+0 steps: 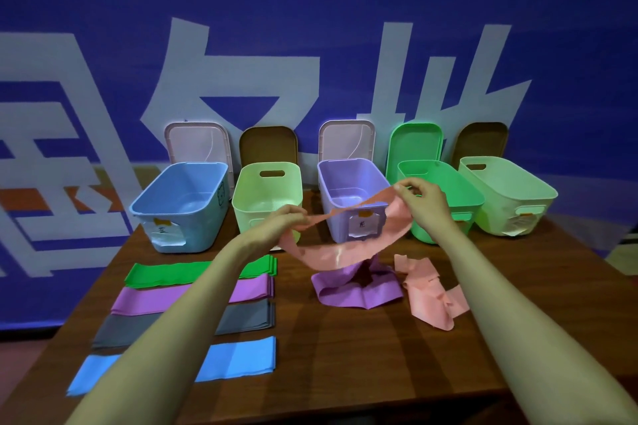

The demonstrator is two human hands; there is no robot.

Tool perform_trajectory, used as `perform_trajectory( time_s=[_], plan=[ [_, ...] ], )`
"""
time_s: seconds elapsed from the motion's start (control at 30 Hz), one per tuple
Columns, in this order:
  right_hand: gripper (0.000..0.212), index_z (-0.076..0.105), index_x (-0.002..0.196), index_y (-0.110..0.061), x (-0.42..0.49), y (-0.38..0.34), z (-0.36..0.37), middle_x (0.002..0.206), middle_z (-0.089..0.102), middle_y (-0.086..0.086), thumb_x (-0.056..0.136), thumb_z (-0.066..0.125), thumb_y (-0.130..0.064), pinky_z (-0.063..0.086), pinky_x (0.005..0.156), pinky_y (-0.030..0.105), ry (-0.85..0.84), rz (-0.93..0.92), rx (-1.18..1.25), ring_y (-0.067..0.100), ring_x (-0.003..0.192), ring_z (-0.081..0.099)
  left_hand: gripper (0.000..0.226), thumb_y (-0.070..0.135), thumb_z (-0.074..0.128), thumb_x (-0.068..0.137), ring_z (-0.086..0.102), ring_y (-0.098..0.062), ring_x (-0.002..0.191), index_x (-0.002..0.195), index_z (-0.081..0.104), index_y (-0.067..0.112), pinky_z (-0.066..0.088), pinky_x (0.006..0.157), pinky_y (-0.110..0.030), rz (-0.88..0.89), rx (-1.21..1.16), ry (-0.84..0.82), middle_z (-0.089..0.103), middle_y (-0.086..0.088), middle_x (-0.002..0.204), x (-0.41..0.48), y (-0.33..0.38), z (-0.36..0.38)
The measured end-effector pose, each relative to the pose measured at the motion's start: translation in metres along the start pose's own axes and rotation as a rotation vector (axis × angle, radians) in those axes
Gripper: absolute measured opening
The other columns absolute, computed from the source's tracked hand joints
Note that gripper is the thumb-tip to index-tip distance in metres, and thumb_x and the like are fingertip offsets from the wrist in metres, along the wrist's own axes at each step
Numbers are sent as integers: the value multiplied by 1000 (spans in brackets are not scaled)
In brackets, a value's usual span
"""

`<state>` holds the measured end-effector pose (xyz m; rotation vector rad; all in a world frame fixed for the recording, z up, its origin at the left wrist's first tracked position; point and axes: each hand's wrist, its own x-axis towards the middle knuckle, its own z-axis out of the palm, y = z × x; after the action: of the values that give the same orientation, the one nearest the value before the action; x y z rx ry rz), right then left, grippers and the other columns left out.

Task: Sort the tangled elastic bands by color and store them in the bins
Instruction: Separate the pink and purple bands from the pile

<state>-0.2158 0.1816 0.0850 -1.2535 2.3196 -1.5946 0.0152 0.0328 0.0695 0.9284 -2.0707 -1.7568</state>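
Head, pink band (345,252) (held), blocking purple bin (355,179)

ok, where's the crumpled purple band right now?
Head view: the crumpled purple band lies on the table, right of centre, in front of the purple bin, just left of the loose pink band, under the held pink band.

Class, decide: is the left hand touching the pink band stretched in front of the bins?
Touching. The head view shows the left hand pinching one end of the raised pink band between its fingertips.
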Motion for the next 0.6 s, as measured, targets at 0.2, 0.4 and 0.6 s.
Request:
perform_trajectory(
  time_s=[0.2, 0.4, 0.6],
  plan=[
    [10, 68, 85, -21, -6, 10, 4, 78, 65, -7, 89, 61, -16, 54, 73, 34, -9, -19, 63, 16, 77, 61, 19, 30, 49, 96, 45, -10, 84, 101, 62, 16, 42, 66, -20, -10, 104, 97, 63, -7, 106, 5, -2, 4],
    [8, 70, 87, -16, -7, 19, 12, 89, 68, -1, 86, 63, -12, 42, 81, 24, -254, 28, -85, 16, 90, 61, 29, -2, 58, 86, 55, -7, 65, 110, 64, 13, 42, 44, -14, 49, -228, 67, 62, -3, 86, 5, -1, 4],
    [16, 67, 102, -17, -22, 1, 33, 103, 65, -4, 87, 64, -23, 41, 86, 20, -601, 58, -135, 10, 96, 57, 26, -4, 59, 85, 59, -14, 77, 97, 66, 17, 48, 65, -20, 181, -263, 76, 67, -4, 88, 12, 2, 16]
  ],
)
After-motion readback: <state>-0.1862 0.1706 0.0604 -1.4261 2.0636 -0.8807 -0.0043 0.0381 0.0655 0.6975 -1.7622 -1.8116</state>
